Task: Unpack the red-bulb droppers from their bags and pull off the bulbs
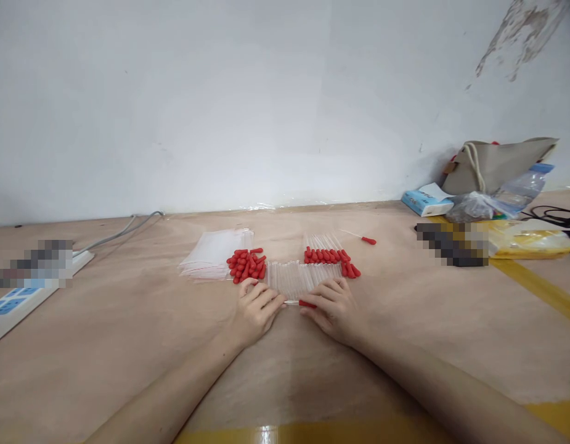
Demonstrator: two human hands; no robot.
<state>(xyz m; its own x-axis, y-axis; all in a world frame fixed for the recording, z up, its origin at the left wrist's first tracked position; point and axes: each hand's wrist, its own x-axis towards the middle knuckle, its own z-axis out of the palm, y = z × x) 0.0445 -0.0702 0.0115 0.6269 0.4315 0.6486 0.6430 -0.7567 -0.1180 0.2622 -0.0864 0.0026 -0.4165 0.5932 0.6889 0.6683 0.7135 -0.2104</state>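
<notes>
My left hand [259, 311] is closed, pinching one end of a thin glass dropper tube [291, 303]. A red rubber bulb [307, 303] sits at the tube's other end, between the fingers of my right hand [333, 308]. Whether the bulb is fully on the tube I cannot tell. Just beyond both hands lies a row of clear glass tubes [291, 276]. To its left is a heap of loose red bulbs [246, 265]. Behind it, to the right, droppers with red bulbs [326, 255] lie side by side, and a single dropper [368, 240] lies apart.
A stack of clear plastic bags [211, 250] lies behind the heap. On the far left is a power strip [39, 302] with a grey cable. At the right are a blue tissue box [426, 200], a grey bag [501, 163], a yellow package [527, 239] and black cables.
</notes>
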